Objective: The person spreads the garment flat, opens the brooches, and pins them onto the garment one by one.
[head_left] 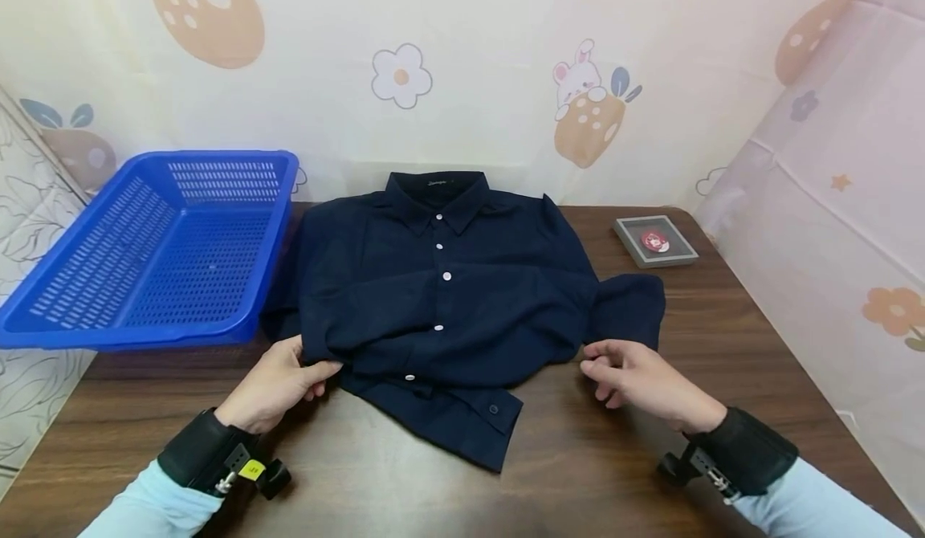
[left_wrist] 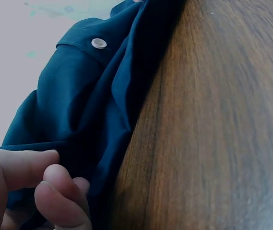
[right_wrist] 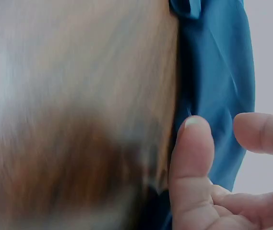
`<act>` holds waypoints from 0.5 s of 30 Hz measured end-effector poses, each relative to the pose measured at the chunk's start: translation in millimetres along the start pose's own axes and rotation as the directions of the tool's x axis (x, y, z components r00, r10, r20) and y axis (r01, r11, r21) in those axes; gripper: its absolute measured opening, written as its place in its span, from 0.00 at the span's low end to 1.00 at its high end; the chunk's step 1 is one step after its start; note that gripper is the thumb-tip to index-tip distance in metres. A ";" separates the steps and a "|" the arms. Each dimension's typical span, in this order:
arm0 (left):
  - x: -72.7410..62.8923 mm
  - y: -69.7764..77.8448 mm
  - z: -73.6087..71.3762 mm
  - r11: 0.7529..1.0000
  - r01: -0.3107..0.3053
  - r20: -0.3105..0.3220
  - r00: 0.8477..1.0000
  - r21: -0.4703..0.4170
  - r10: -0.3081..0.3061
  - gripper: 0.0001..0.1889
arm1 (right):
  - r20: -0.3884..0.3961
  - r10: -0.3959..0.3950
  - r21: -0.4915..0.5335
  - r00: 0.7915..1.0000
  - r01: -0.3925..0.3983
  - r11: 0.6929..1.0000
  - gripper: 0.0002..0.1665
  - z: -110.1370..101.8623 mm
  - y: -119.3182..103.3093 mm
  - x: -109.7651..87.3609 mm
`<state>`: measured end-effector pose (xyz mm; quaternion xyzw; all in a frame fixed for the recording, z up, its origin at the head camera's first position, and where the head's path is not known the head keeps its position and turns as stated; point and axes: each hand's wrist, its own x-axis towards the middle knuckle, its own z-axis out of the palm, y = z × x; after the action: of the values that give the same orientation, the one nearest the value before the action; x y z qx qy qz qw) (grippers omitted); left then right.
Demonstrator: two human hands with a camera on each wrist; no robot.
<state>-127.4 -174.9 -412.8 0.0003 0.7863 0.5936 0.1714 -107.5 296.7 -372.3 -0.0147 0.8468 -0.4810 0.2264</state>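
Note:
A dark navy button-up shirt (head_left: pixel 477 313) lies front up on the table, collar away from me, its lower part folded up in loose creases. One cuffed sleeve (head_left: pixel 462 421) pokes out below toward me; the other sleeve (head_left: pixel 629 305) sticks out at the right. At the lower left corner my left hand (head_left: pixel 285 381) pinches the cloth between thumb and fingers. By the shirt's lower right edge is my right hand (head_left: pixel 643 381). The right wrist view shows a gap between its thumb (right_wrist: pixel 194 158) and forefinger (right_wrist: pixel 261 134), with the cloth just behind them.
A blue plastic basket (head_left: pixel 267 281) stands at the left, close against the shirt's side. At the back right of the wooden table (head_left: pixel 737 345) lies a small grey square box (head_left: pixel 661 261) with a red round emblem. A patterned curtain (head_left: pixel 491 104) hangs behind.

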 end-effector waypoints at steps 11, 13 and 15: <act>5.6 4.6 4.0 1.000 -0.010 0.029 1.000 -0.015 0.011 0.18 | 0.046 0.058 0.287 0.997 -0.069 0.955 0.38 11.2 4.0 13.2; 6.5 8.3 4.9 0.999 -0.019 0.021 1.000 -0.046 0.020 0.20 | 0.027 0.047 0.344 0.999 -0.053 0.937 0.34 12.1 2.8 16.2; 7.9 12.8 6.2 0.997 -0.040 0.006 0.999 -0.061 0.041 0.21 | 0.003 0.027 0.398 1.000 -0.026 0.917 0.26 12.5 0.1 18.6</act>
<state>-135.8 -163.8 -404.5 0.0132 0.7670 0.6207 0.1623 -119.2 282.0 -384.7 0.0435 0.7319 -0.6400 0.2300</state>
